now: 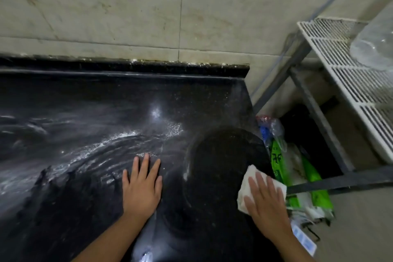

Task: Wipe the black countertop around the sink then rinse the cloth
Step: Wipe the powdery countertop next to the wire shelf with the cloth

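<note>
- Right hand (265,202) grip: released, flat fingers press the white cloth (246,187) onto the black desk (106,95), lower right of frame, at the desk's right edge.
- Left hand (142,185) released too, palm flat on desk, bottom centre, well apart from cloth.
- Wet smears left of centre; sink not in view.
- Risk: cloth sits at the edge, so an outward swipe could drop it onto the green bags (280,164) below.
- Risk: wet desk, bracing palm may slip.
</note>
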Available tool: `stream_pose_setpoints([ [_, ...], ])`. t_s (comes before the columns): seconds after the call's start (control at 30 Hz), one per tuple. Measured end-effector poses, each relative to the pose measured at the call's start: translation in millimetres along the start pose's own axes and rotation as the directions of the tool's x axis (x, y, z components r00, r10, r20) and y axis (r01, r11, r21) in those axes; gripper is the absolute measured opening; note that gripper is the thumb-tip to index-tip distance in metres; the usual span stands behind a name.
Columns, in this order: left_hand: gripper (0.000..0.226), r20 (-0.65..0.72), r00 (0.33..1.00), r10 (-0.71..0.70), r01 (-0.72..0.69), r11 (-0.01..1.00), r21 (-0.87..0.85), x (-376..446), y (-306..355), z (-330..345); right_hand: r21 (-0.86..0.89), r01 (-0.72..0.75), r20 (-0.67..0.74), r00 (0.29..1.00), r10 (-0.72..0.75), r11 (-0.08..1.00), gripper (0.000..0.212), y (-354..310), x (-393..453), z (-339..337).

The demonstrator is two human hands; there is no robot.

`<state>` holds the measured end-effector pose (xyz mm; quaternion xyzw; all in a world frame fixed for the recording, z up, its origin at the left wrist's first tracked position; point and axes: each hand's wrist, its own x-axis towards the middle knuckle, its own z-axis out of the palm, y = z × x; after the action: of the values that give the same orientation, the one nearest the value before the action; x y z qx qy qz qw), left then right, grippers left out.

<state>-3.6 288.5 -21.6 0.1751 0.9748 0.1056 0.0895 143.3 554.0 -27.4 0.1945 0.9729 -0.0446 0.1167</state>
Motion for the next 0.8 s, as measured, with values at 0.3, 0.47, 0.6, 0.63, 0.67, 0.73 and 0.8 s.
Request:
stream_pose_setpoints([
  [0.3,0.049,-0.091,0.995,-0.028,0.032,0.999,0.038,-0.6,-1.7,17.7,0.05,-0.087,0.093,0.992,0.082,0.995,0.057,-56.8,164.3,-51.7],
  [0.47,0.052,-0.08,0.996,-0.042,0.048,0.997,0.068,0.9,0.4,18.6,0.026,0.364,0.12,0.923,-0.364,0.931,0.06,-125.3,128.0,-32.1],
  [0.6,0.055,-0.056,0.995,-0.082,0.085,0.995,0.047,-0.8,0.8,18.6,-0.037,0.625,0.09,0.779,-0.62,0.78,0.049,-60.1,43.0,-5.8],
  [0.63,0.055,-0.052,0.995,-0.089,0.092,0.995,0.048,-0.6,1.3,18.4,-0.052,0.602,0.092,0.797,-0.596,0.797,0.047,-32.4,38.5,-3.6],
  [0.67,0.055,-0.052,0.995,-0.087,0.09,0.995,0.053,-0.3,1.3,18.6,-0.058,0.543,0.082,0.839,-0.538,0.838,0.051,-6.5,42.4,-5.3],
  [0.73,0.053,-0.059,0.995,-0.078,0.082,0.993,0.079,0.3,1.2,18.5,-0.061,0.372,0.063,0.928,-0.368,0.926,0.07,26.6,71.6,-20.0],
  [0.8,0.051,-0.083,0.995,-0.061,0.07,0.991,0.116,-0.8,1.6,19.0,0.005,0.255,0.061,0.965,-0.255,0.967,0.105,39.6,117.3,-31.5],
])
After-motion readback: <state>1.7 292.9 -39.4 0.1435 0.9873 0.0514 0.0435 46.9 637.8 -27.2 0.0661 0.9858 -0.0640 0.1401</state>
